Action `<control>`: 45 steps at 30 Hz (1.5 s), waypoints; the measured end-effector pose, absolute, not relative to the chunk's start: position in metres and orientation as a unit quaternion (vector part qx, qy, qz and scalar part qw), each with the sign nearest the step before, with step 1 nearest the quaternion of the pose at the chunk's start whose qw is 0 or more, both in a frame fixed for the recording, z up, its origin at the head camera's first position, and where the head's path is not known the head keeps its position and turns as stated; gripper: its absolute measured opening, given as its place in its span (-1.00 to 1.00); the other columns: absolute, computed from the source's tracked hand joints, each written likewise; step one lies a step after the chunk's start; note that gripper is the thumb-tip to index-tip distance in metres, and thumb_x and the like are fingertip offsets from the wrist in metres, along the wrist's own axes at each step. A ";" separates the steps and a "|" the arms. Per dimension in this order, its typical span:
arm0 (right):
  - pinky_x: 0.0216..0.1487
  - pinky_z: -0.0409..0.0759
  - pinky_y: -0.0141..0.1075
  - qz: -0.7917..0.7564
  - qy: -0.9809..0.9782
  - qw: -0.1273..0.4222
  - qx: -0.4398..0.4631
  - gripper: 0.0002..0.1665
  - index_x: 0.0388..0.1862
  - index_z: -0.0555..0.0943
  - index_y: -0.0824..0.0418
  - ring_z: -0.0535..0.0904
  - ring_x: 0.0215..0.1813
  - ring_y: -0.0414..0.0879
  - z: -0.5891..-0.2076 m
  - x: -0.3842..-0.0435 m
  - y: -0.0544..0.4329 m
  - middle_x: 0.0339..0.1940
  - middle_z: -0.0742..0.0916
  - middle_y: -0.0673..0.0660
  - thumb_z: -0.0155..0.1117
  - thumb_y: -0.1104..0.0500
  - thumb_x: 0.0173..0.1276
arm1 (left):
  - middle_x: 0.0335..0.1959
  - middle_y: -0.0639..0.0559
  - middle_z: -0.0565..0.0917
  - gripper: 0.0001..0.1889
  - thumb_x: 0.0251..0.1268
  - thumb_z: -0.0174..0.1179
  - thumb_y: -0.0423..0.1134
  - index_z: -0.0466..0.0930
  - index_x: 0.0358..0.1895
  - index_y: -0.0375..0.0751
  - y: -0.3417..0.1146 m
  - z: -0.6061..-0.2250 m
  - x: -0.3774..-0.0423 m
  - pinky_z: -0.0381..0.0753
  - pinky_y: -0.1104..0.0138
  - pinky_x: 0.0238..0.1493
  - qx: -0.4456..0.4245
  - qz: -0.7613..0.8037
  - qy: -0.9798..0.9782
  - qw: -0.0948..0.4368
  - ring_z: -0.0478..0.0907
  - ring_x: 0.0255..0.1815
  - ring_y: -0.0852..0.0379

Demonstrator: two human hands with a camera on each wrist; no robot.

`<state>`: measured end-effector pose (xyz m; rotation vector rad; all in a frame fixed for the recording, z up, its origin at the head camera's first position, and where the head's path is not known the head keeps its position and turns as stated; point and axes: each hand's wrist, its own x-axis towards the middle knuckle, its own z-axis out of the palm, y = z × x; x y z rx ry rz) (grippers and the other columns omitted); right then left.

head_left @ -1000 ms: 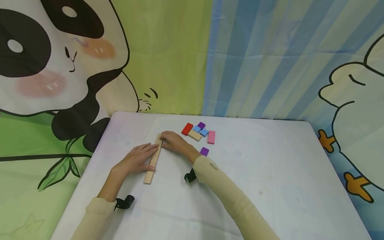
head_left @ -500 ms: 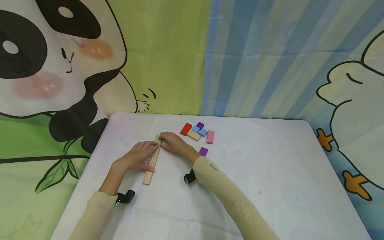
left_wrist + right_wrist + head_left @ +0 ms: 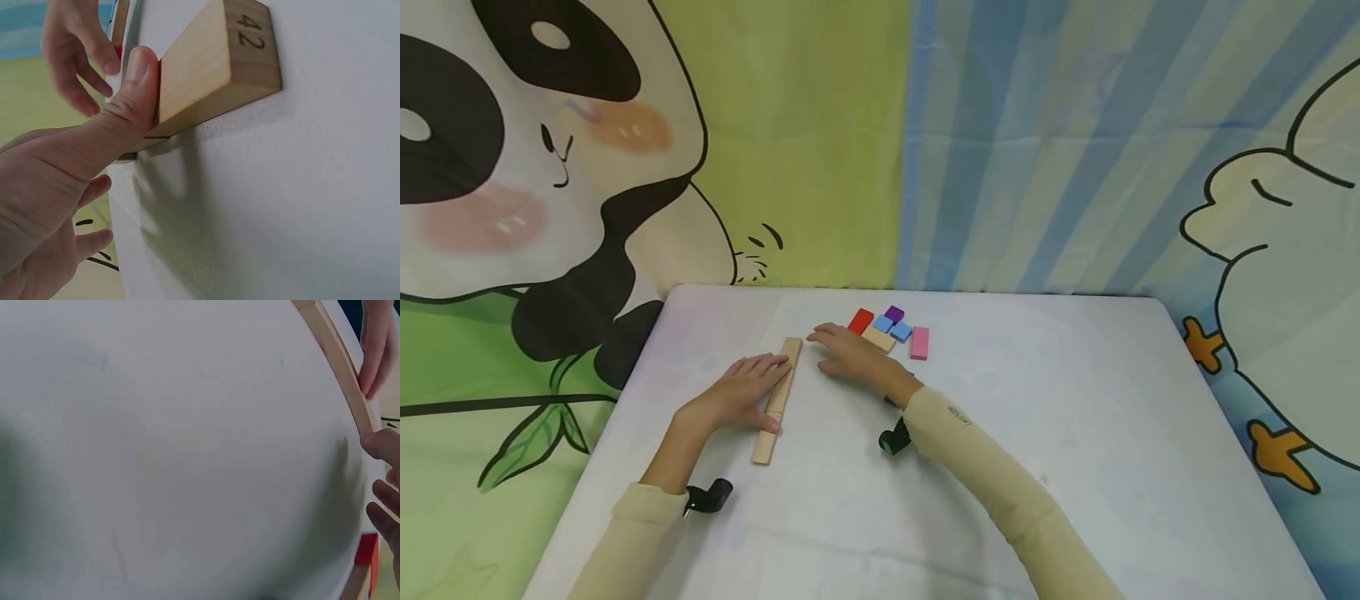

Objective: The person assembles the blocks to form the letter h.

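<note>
The left hand (image 3: 737, 396), fingers extended, touches the left edge of the long pale wooden strip (image 3: 780, 390) on the white surface (image 3: 1112, 433). The right hand (image 3: 859, 360), fingers parted, is just beside its far end. Then come small colourful rectangular blocks (image 3: 878, 339); the surface continues widely rightward.

The left hand (image 3: 736, 398) hides part of the row of wooden blocks (image 3: 779, 397); the table's near edge is cut off; the writing (image 3: 959, 415) on the right sleeve (image 3: 1000, 492) is illegible.
</note>
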<state>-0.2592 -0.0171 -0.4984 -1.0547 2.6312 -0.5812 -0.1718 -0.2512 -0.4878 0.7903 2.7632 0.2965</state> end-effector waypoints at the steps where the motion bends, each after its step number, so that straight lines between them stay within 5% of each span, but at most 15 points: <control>1: 0.43 0.40 -0.20 -0.197 0.904 0.119 -0.359 -0.37 0.40 0.38 0.06 0.34 0.47 -0.04 -0.497 -0.262 -0.011 0.46 0.41 0.10 0.25 0.06 0.38 | 0.49 -0.22 0.21 0.10 -0.11 0.43 0.20 0.14 0.48 -0.30 -0.251 -0.488 -0.172 0.05 -0.19 0.47 0.268 0.106 0.949 0.128 0.10 0.50 -0.27; 20: 0.36 0.44 0.07 -0.167 0.939 0.095 -0.285 -0.35 0.31 0.51 0.11 0.35 0.42 0.16 -0.497 -0.269 0.145 0.38 0.49 0.22 0.33 -0.10 0.29 | 0.50 -0.20 0.20 0.09 -0.10 0.45 0.16 0.12 0.49 -0.26 -0.253 -0.488 -0.168 0.06 -0.19 0.47 0.252 0.137 0.948 0.139 0.11 0.50 -0.27; 45: 0.36 0.44 0.06 -0.224 0.922 0.073 -0.307 -0.41 0.24 0.55 0.27 0.41 0.35 0.20 -0.511 -0.264 0.159 0.31 0.52 0.31 0.37 0.06 0.27 | 0.50 -0.21 0.20 0.08 -0.09 0.45 0.13 0.12 0.49 -0.28 -0.255 -0.487 -0.169 0.06 -0.19 0.47 0.259 0.137 0.947 0.135 0.12 0.50 -0.27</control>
